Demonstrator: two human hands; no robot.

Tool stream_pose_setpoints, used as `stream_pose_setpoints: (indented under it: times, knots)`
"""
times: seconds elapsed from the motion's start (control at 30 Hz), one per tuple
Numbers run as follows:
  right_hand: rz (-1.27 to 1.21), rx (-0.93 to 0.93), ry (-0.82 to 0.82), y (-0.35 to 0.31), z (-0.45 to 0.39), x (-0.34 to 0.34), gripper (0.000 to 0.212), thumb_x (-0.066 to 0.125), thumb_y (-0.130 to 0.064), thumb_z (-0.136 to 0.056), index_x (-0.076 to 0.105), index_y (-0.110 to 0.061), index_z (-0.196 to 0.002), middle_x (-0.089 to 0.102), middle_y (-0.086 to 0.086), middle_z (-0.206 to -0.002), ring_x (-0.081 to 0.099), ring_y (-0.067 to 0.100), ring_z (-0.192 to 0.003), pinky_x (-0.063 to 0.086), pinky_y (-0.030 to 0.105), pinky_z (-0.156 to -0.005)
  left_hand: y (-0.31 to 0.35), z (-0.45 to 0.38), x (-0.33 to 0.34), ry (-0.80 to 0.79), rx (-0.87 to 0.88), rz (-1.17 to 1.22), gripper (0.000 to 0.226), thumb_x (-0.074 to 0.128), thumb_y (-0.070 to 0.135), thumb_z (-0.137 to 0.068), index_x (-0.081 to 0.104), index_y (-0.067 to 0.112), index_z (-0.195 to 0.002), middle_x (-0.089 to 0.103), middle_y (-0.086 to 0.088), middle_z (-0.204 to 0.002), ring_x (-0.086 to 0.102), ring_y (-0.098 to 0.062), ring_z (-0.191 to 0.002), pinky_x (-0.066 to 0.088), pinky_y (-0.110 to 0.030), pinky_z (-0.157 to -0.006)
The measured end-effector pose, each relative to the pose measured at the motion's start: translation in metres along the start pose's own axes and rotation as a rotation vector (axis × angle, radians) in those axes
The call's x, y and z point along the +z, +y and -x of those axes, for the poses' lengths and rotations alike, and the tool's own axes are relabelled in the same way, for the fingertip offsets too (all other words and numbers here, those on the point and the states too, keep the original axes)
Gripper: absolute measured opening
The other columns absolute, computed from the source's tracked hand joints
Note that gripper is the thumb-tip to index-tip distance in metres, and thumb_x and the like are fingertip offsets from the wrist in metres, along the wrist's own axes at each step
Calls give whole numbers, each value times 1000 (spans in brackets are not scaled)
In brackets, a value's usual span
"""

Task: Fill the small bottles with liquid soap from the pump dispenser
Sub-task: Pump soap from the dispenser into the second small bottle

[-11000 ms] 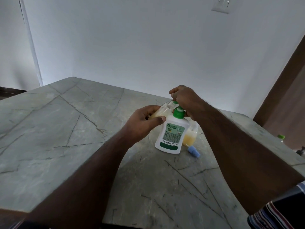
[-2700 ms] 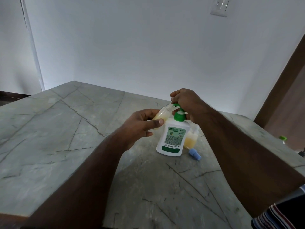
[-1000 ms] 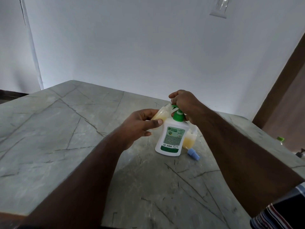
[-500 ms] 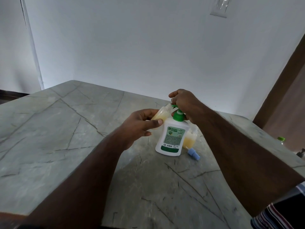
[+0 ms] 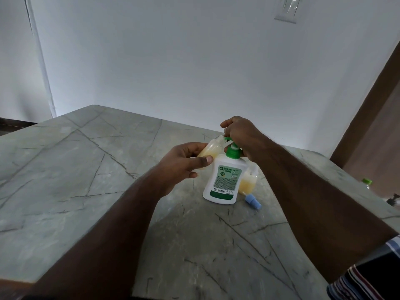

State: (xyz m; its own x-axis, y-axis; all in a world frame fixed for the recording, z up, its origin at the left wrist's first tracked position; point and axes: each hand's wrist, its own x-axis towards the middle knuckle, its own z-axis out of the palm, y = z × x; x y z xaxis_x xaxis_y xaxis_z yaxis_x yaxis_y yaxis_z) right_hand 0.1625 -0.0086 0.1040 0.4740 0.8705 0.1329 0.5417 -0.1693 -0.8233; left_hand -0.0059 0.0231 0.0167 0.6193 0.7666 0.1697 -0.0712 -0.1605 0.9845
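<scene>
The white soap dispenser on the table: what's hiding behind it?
Behind the pump dispenser stands a second small bottle, partly filled with yellowish soap; its left side is hidden by the dispenser, and its top by the right hand. A blue cap lies beside it.

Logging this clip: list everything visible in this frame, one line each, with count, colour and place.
pump dispenser: 1, white with green pump, upright mid-table
small bottle in hand: 1, clear with yellowish soap, tilted, neck at the pump spout
second small bottle: 1, clear, yellowish soap, behind the dispenser
spray cap: 1, light blue, lying right of the dispenser
table: 1, grey marble
wall switch: 1, white, upper wall
left hand: holds the tilted bottle
right hand: on the pump head
</scene>
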Motion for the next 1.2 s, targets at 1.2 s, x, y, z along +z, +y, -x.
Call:
stream_pose_setpoints:
  times: [1.2]
  knots:
    - [22,-16,22,1,-2,0,22,46,-4,-95,59,-18,-107,60,6,-108,60,25,-102,55,49,-92,1,2,2,3,4,-16,29,72,23,-91,70,29,-120,73,3,-116,64,-20,-114,50,-38,-85]
